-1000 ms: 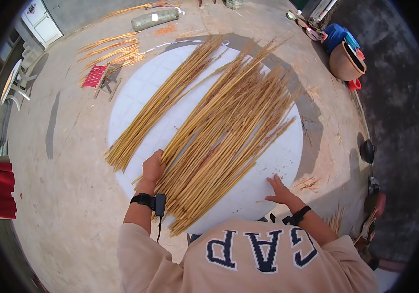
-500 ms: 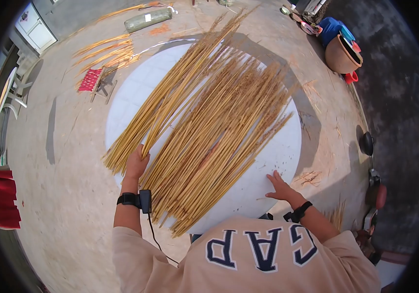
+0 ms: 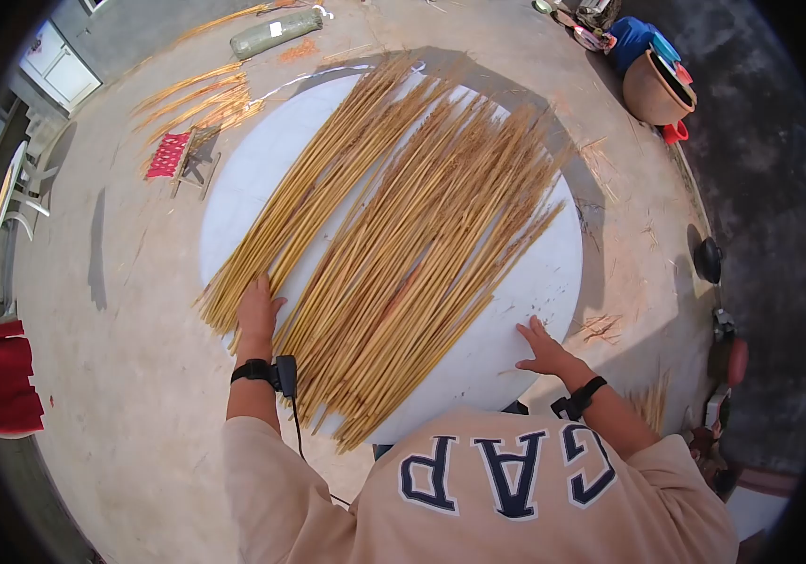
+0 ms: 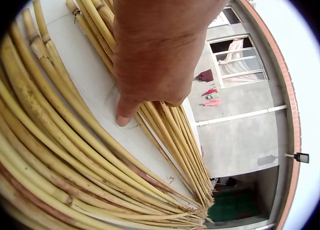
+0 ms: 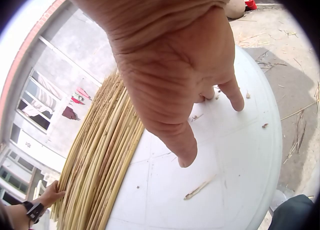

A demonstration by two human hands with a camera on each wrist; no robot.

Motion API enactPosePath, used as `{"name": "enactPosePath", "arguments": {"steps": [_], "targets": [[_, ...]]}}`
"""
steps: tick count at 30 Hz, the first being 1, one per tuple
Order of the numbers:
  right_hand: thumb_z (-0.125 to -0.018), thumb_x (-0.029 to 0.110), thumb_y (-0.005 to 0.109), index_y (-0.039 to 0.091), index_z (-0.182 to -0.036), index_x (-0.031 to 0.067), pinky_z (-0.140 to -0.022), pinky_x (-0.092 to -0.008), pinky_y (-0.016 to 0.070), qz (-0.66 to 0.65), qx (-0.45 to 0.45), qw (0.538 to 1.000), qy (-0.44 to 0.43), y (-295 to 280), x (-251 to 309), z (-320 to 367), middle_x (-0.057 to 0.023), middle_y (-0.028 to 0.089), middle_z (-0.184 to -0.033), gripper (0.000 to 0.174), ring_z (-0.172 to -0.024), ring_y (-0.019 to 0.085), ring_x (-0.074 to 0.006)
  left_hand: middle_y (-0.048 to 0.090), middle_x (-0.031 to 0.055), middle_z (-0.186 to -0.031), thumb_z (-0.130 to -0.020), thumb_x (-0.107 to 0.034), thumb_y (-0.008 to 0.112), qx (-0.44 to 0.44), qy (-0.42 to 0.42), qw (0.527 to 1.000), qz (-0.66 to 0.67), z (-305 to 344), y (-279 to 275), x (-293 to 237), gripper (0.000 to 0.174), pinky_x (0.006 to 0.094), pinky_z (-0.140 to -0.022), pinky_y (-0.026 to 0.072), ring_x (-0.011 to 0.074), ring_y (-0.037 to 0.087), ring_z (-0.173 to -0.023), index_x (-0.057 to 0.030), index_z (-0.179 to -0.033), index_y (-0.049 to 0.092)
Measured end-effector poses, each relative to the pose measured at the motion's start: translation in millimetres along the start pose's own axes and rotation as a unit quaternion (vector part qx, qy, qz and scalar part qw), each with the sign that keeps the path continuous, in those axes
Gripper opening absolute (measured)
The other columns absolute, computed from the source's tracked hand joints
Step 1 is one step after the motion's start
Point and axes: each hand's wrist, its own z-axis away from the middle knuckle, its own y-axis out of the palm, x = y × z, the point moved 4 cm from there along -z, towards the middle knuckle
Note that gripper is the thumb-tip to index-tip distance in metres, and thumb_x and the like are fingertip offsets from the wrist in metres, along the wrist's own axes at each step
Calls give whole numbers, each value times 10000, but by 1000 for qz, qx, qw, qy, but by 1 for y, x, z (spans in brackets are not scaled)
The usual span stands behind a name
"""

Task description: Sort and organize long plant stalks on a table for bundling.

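Note:
Two groups of long tan stalks lie across the round white table (image 3: 535, 291): a narrower left bundle (image 3: 281, 211) and a broader right bundle (image 3: 403, 282), with a narrow gap between them. My left hand (image 3: 257, 310) rests at the lower end of the left bundle, thumb spread toward the gap. In the left wrist view that hand (image 4: 157, 55) lies over the stalks (image 4: 175, 135), its thumb straight and its other fingertips hidden. To the right of the stalks, my right hand (image 3: 549, 355) has its fingers spread at the table; the right wrist view shows this hand (image 5: 180, 80) holding nothing.
A red folding stool (image 3: 170, 155) and loose orange stalks (image 3: 201, 99) are on the ground at upper left. Beyond them lies a green roll (image 3: 276, 33). A clay pot (image 3: 652, 92) stands at upper right beside a dark wall. Small debris (image 5: 197, 189) lies on the tabletop.
My left hand has carried a bunch of stalks leftward onto the left bundle and loosened its grip. The gap between the bundles has shifted right. My right hand has stayed nearly still.

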Motion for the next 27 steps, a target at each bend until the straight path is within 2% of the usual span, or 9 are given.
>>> {"name": "enactPosePath", "arguments": {"steps": [4, 8, 10, 13, 17, 19, 22, 26, 27], "targets": [[-644, 297, 736, 240, -1335, 48, -1043, -406, 207, -3, 3, 1000, 4, 3, 0, -2, -339, 71, -1366, 887, -1290, 106, -434, 560, 124, -1002, -662, -278, 711, -40, 9, 999, -13, 6, -9, -1, 624, 387, -725, 463, 307, 538, -900, -56, -1175, 433], [-648, 287, 731, 242, -1337, 51, -1044, -392, 205, -6, 3, 1000, 20, 0, 2, 1, -337, 70, -1368, 877, -1290, 115, -430, 549, 132, -1041, -678, -272, 701, 55, -66, 996, 26, 10, -8, -2, 589, 388, -746, 454, 306, 516, -946, -42, -1160, 452], [-651, 287, 728, 242, -1339, 53, -1045, -384, 206, -10, -3, 1000, 18, -2, 0, 0, -337, 70, -1368, 874, -1291, 118, -427, 539, 149, -1055, -722, -259, 670, -41, -24, 999, 19, 6, -8, 6, 535, 397, -764, 443, 309, 506, -960, -36, -1159, 458], [-662, 292, 719, 250, -1338, 60, -1042, -370, 217, 22, 1, 1000, 18, 0, 3, -1, -334, 73, -1369, 855, -1290, 133, -420, 529, 178, -1079, -767, -251, 627, -97, 17, 992, 83, 15, -37, -23, 488, 404, -804, 425, 326, 497, -982, -30, -1168, 458], [-675, 294, 709, 280, -1327, 65, -1036, -363, 232, 21, 8, 1000, 17, -7, 2, 2, -321, 98, -1372, 814, -1292, 152, -400, 412, 203, -1260, -839, -273, 551, -112, 69, 980, 148, 46, -62, -56, 508, 389, -934, 357, 359, 402, -1146, -40, -1261, 391], [-678, 289, 706, 293, -1322, 64, -1034, -361, 237, 16, 19, 1000, 3, -4, 3, 2, -315, 108, -1374, 797, -1293, 158, -393, 355, 194, -1315, -879, -290, 489, -92, 36, 980, 172, 76, -59, -52, 519, 368, -985, 305, 341, 340, -1212, -33, -1302, 334], [-688, 267, 698, 314, -1307, 58, -1028, -357, 252, 26, -7, 1000, 0, -6, 0, 2, -300, 122, -1379, 757, -1289, 181, -382, 281, 186, -1364, -927, -322, 363, -145, -84, 935, 312, 135, -53, -33, 528, 353, -1040, 204, 299, 234, -1282, -2, -1333, 252], [-687, 268, 696, 322, -1300, 58, -1025, -369, 259, 30, -12, 999, 1, -3, 5, 0, -308, 140, -1370, 748, -1282, 188, -394, 165, 176, -1414, -917, -425, 334, -199, -343, 842, 366, 238, -20, -6, 642, 354, -1044, 196, 294, 209, -1291, 12, -1356, 166], [-693, 275, 688, 328, -1295, 58, -1014, -379, 277, 52, -27, 998, 8, -2, 5, -2, -312, 163, -1359, 735, -1272, 208, -401, 136, 178, -1420, -893, -490, 327, -185, -414, 789, 414, 263, -7, -6, 715, 359, -1049, 185, 288, 187, -1300, 10, -1362, 122]]}}
